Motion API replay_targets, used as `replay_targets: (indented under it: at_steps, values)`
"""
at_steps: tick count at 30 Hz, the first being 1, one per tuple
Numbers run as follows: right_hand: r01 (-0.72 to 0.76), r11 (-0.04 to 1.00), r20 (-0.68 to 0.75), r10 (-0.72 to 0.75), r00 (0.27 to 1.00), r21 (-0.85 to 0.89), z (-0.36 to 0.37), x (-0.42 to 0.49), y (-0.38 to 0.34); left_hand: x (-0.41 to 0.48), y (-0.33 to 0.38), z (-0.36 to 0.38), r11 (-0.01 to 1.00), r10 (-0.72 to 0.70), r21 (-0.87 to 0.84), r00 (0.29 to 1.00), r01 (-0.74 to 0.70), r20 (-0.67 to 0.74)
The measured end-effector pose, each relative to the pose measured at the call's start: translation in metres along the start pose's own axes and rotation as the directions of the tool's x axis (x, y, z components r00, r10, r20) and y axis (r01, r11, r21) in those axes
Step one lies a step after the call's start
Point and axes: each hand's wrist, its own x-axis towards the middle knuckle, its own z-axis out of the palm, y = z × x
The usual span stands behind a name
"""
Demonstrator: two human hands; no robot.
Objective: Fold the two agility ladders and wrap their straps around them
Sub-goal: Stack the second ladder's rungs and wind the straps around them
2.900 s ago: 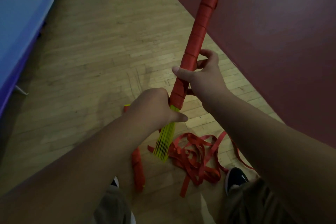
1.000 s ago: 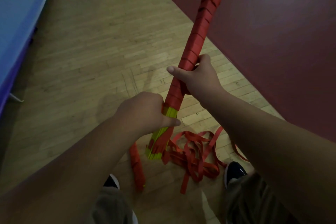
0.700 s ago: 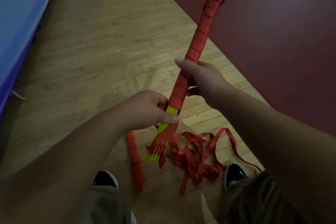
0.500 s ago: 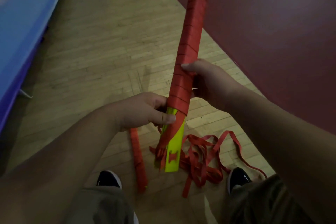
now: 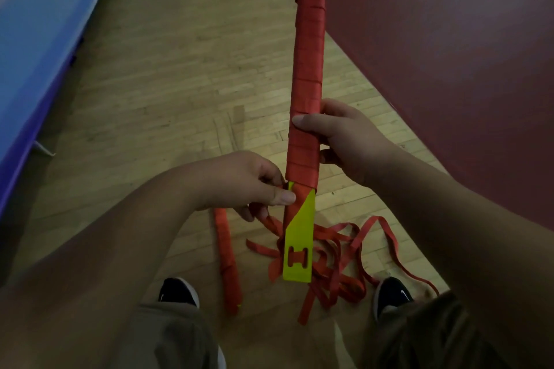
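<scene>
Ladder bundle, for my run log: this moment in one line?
left hand pinches strap | right hand grips ladder bundle | lower end bare

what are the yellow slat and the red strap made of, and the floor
Yellow slat: probably rigid plastic, smooth and matte, flat with a clean cut slot at its end.
Red strap: looks like woven nylon or polyester webbing, since it lies in limp flat loops and winds tightly round the ladder.
Floor: wood strips, lightly glossy, with visible plank joints.

Left hand (image 5: 239,186) pinching, right hand (image 5: 350,141) curled in grip, forearms converging
</scene>
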Motion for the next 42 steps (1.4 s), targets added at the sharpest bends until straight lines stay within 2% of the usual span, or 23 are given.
replay_targets:
  at_steps: [7, 15, 18, 20, 22, 24, 28, 30, 35, 39, 42]
  values:
    - [0.056, 0.978, -0.083, -0.074, 0.994, -0.201, 0.009, -0.008, -0.002, 0.002, 0.005, 0.005, 0.953, -0.075, 0.281, 0.986, 0.115, -0.152]
    - [0.093, 0.925, -0.204, -0.178, 0.963, -0.367, 0.031, -0.009, 0.009, 0.009, 0.022, 0.03, 0.896, -0.127, 0.352, 0.917, 0.27, -0.379]
    - [0.104, 0.942, -0.219, -0.18, 0.959, -0.318, 0.031, -0.009, 0.01, 0.014, 0.023, 0.036, 0.884, -0.127, 0.351, 0.882, 0.308, -0.453]
    - [0.093, 0.968, -0.219, -0.145, 0.965, -0.232, 0.028, -0.008, 0.009, 0.012, 0.021, 0.033, 0.925, -0.101, 0.288, 0.892, 0.247, -0.441]
    - [0.032, 0.997, -0.188, -0.046, 0.981, -0.077, 0.022, -0.007, 0.007, 0.008, 0.018, 0.025, 0.972, -0.057, 0.187, 0.918, 0.141, -0.393]
    - [-0.041, 0.996, -0.092, 0.048, 0.995, 0.078, 0.015, -0.005, 0.004, 0.005, 0.014, 0.017, 0.993, -0.014, 0.107, 0.944, 0.052, -0.329]
    - [-0.135, 0.966, 0.083, 0.119, 0.989, 0.221, 0.003, -0.006, -0.001, 0.005, 0.002, 0.004, 0.996, 0.044, 0.083, 0.977, -0.028, -0.209]
    - [-0.15, 0.964, 0.15, 0.119, 0.982, 0.218, 0.0, -0.009, -0.003, 0.006, -0.003, 0.001, 0.996, 0.062, 0.07, 0.987, -0.052, -0.145]
    - [-0.122, 0.99, 0.249, 0.099, 0.963, 0.077, -0.003, -0.015, -0.011, 0.006, -0.008, 0.001, 0.993, 0.097, 0.064, 0.995, -0.095, -0.03]
    - [-0.088, 0.996, 0.206, 0.084, 0.975, 0.012, -0.003, -0.014, -0.008, 0.01, -0.007, 0.003, 0.99, 0.093, 0.114, 0.994, -0.086, -0.059]
    - [-0.068, 0.998, 0.119, 0.067, 0.991, 0.006, 0.001, -0.012, -0.005, 0.011, -0.008, 0.003, 0.993, 0.075, 0.094, 0.994, -0.068, -0.073]
